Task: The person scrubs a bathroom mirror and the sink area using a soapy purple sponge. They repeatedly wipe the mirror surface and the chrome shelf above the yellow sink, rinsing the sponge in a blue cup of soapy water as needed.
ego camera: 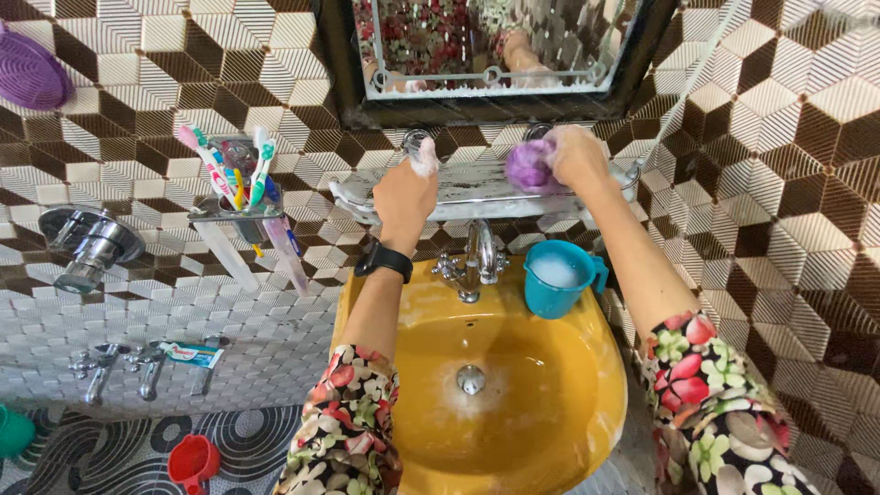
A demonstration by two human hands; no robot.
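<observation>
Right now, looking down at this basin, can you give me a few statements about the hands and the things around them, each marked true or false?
1. The right hand presses a purple scrubber onto the shelf under the mirror. True.
2. The left hand grips the tap. False: it rests on the soapy shelf.
3. The basin is white. False: it is yellow.
4. A teal mug with foamy water stands on the basin's rim. True.
5. The toothbrushes lie in the basin. False: they stand in a wall holder.
</observation>
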